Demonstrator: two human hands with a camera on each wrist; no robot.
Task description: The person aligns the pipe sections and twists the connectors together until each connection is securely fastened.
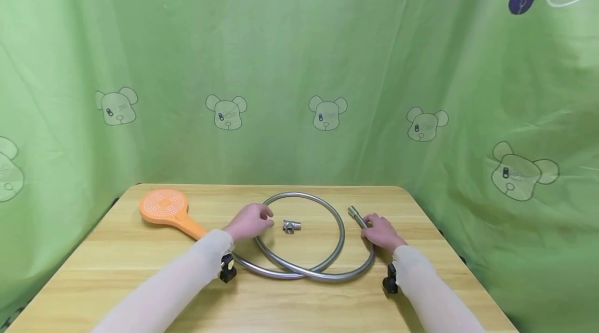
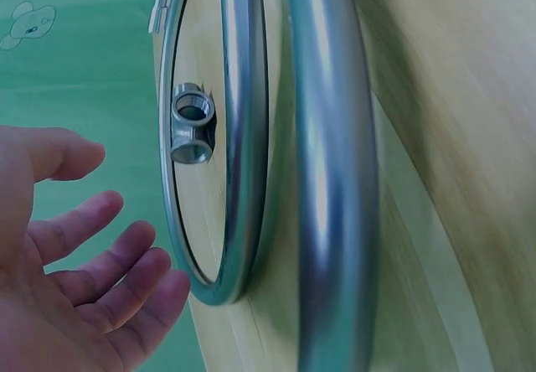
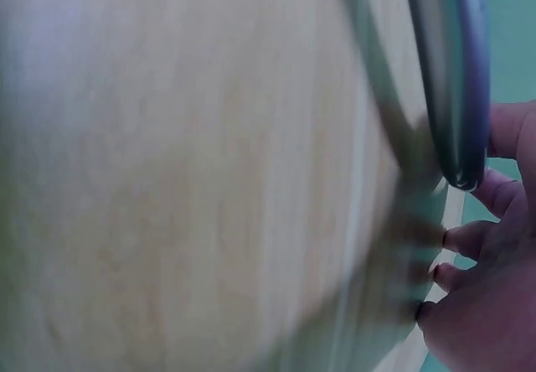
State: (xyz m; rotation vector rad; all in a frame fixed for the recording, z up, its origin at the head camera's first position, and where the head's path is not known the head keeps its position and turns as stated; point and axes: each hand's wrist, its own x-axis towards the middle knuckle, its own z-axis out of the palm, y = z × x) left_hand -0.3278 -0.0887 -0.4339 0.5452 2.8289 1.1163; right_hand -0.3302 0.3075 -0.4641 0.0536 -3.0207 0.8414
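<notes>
A silver shower hose [image 1: 343, 229] lies looped on the table, its metal end nut [image 1: 353, 211] pointing to the back. My right hand [image 1: 381, 231] grips the hose just below that nut, with thumb and fingertips at the tube. In the right wrist view, the near bend of the hose [image 3: 456, 79] partly hides those fingertips. A small metal tee fitting [image 1: 291, 226] sits inside the loop. My left hand [image 1: 250, 221] hovers left of the fitting, its fingers loosely bent and holding nothing. In the left wrist view, the fitting [image 2: 193, 125] shows its round openings.
An orange shower head [image 1: 164, 205] lies at the back left of the wooden table [image 1: 299, 307], its handle running toward my left forearm. Part of the hose disappears behind the left wrist. A green patterned curtain [image 1: 281, 156] closes off the back and sides.
</notes>
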